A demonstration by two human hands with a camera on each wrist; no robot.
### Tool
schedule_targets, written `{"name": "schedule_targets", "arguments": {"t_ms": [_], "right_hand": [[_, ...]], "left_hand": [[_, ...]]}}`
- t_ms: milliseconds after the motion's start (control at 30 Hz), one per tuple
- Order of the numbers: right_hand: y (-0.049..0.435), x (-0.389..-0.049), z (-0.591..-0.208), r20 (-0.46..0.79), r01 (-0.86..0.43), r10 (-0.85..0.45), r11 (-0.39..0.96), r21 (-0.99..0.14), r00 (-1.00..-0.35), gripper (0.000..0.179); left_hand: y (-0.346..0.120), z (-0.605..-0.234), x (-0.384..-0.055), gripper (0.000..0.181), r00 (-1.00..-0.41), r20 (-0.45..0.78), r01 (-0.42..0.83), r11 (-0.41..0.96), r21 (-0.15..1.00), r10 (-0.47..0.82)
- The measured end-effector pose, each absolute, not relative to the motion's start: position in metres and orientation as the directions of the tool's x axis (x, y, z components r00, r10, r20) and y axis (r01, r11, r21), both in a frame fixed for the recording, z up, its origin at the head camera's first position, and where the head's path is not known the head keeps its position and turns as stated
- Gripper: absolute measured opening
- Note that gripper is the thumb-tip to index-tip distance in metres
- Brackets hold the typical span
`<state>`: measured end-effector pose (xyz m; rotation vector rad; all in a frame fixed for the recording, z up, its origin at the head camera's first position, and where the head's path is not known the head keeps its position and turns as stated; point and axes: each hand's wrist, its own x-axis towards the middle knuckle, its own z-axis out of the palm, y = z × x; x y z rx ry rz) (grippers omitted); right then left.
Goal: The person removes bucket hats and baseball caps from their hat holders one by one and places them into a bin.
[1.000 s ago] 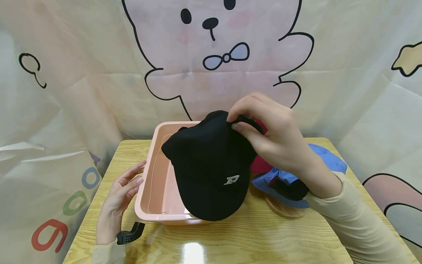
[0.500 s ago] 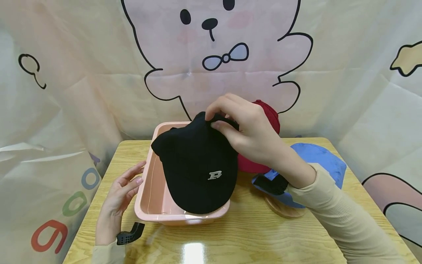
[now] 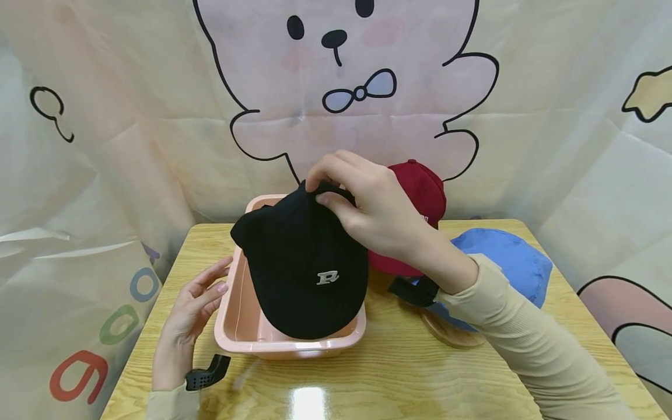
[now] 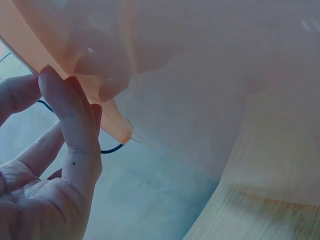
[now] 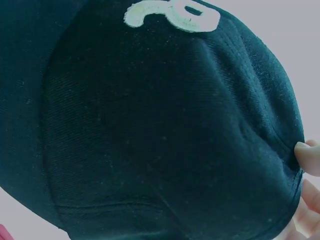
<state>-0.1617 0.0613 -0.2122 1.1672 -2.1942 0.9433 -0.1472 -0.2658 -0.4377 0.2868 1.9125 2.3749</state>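
Observation:
A black baseball cap [image 3: 304,262] with a white letter on its front hangs over the pink plastic basin [image 3: 289,348], brim downward. My right hand [image 3: 362,198] pinches the cap's upper edge between thumb and fingers. In the right wrist view the cap [image 5: 150,125] fills most of the picture, with fingertips [image 5: 310,157] at its edge. My left hand [image 3: 191,306] touches the outside of the basin's left rim with relaxed fingers. From below, the left wrist view has the left hand [image 4: 70,130] beside the basin's wall [image 4: 175,100].
Behind the right forearm stands a dark red cap [image 3: 417,189]. A blue cap [image 3: 504,256] sits to its right, above a round wooden base [image 3: 451,332]. All rest on a wood-grain table [image 3: 378,385]. A printed cloth backdrop [image 3: 173,70] surrounds the table.
My right hand has carried the black cap leftward, from the basin's right side to over the basin. More of the red and blue caps shows. The left hand has stayed at the rim.

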Motion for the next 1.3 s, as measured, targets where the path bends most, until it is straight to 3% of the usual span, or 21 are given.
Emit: {"name": "schedule_targets", "arguments": {"t_ms": [167, 967, 1300], "right_hand": [[0.055, -0.164, -0.214, 0.672, -0.849, -0.526, 0.397, -0.348, -0.521, 0.011], [0.038, -0.176, -0.250, 0.452, -0.756, -0.608, 0.563, -0.335, -0.653, 0.012], [0.033, -0.186, -0.273, 0.406, -0.756, -0.639, 0.585, -0.295, -0.653, 0.012]], "left_hand": [[-0.265, -0.437, -0.147, 0.043, -0.983, 0.086, 0.051, -0.209, 0.977, 0.161], [-0.268, -0.440, -0.148, 0.044, -0.975, 0.115, 0.071, -0.221, 0.973, 0.192], [-0.267, -0.440, -0.148, 0.044, -0.979, 0.096, 0.059, -0.202, 0.978, 0.181]]}}
